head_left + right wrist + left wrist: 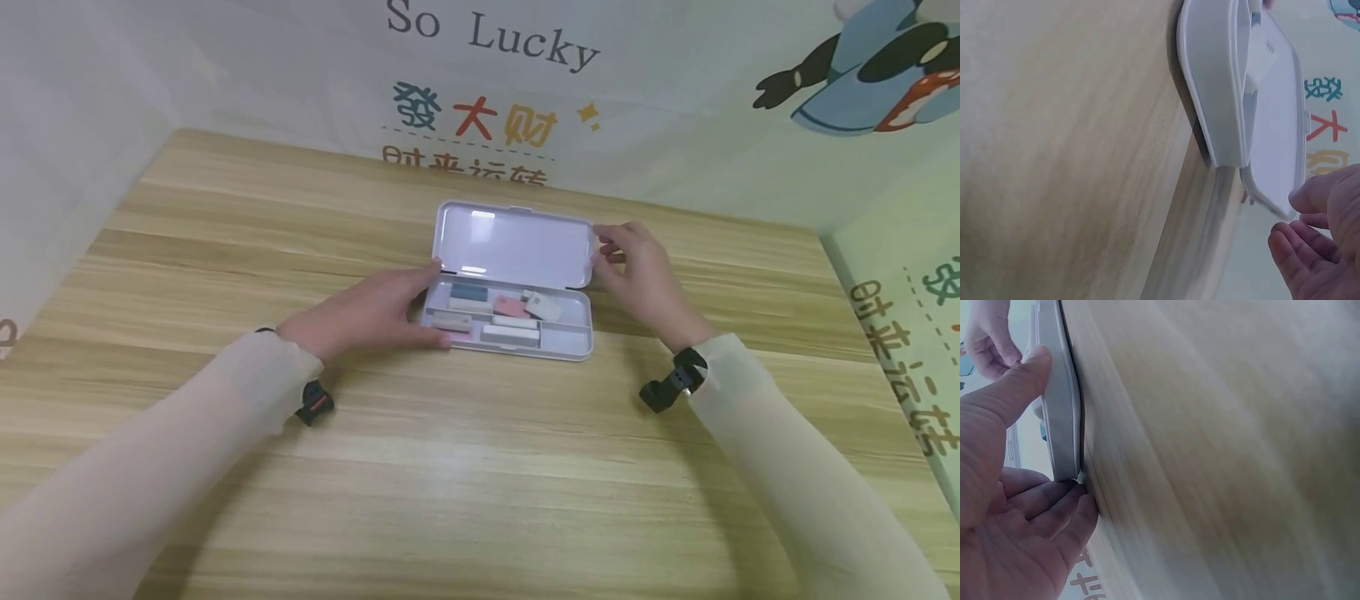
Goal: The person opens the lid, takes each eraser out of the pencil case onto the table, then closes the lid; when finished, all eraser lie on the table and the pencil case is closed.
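With the left hand (363, 315), gripping the left end of a glossy white, rectangular hinged case (566, 342) between thumb and fingers. Lying on the pale wood-grain table (450, 467), with lid (517, 246) raised. Inside, from left, small blue-grey (468, 292), pink (512, 307) and white rectangular blocks (543, 306). With the right hand (648, 271), pinching the lid's right edge between thumb and fingers.

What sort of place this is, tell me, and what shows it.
Probably a small indoor tabletop recording booth: a wood-grain table stands against a printed backdrop, with plainly lettered panelling at its right side.
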### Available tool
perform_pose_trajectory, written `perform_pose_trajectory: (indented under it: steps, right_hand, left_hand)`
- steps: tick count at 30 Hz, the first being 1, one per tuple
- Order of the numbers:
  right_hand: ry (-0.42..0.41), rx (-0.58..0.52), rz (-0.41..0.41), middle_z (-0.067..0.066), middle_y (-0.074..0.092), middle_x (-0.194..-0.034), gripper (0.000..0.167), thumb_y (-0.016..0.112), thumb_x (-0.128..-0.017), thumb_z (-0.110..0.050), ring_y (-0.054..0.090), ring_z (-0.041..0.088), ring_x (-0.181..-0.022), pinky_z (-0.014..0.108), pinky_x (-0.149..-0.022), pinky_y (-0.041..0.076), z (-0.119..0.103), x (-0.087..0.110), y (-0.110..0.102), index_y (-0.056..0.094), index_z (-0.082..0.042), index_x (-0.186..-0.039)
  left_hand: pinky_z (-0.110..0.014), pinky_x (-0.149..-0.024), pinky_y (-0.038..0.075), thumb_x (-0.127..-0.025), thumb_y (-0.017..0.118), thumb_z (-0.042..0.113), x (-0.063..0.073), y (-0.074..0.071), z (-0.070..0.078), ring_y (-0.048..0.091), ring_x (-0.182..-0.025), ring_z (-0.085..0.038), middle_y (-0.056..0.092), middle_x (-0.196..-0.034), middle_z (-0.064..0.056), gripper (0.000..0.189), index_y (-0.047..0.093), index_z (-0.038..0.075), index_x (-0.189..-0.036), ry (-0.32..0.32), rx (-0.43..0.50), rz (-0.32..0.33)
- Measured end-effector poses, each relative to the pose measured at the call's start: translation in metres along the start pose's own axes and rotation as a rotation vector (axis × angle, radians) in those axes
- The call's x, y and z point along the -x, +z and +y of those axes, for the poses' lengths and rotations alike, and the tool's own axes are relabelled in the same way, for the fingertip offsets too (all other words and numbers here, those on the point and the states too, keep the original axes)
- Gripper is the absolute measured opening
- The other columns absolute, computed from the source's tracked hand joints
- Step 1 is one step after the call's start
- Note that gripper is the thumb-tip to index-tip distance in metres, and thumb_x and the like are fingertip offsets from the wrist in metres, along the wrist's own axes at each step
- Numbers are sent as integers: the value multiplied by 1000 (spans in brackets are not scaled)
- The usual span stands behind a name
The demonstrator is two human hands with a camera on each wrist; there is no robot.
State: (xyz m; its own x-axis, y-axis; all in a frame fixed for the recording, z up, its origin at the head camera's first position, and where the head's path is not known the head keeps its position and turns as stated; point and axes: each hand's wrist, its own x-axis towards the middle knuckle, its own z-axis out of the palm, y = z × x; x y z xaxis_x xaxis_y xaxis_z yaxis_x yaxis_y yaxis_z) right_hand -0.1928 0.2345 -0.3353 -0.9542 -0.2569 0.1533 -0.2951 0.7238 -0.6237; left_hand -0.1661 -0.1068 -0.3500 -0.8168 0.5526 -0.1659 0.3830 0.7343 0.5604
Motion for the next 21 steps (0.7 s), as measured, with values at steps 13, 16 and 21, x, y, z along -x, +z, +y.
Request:
perform_pose_trajectory:
  steps: [13,16,21]
  right_hand:
    - [-245,182,-298,17,70,-127,41,66,-99,-1,71,29,-106,44,-89,63,-10,17,-1,65,-7,-139]
    - [-254,185,-373,16,69,-130,45,68,-100,-5,70,29,-113,46,-96,62,-11,18,0,62,-9,-144]
    - [-239,215,-455,13,67,-135,53,65,-102,-7,66,27,-120,48,-104,59,-14,19,2,54,-16,-154]
  left_hand:
    - [-49,-130,34,-88,83,47,3,1,-2,41,-155,-33,38,-169,-18,106,25,2,-166,-23,8,3]
    - [-49,-130,35,-88,83,47,3,2,-2,42,-155,-32,39,-168,-17,106,25,3,-166,-27,11,4]
    - [-49,-129,35,-88,83,47,2,2,-3,43,-154,-32,40,-168,-17,106,25,3,-166,-24,15,5]
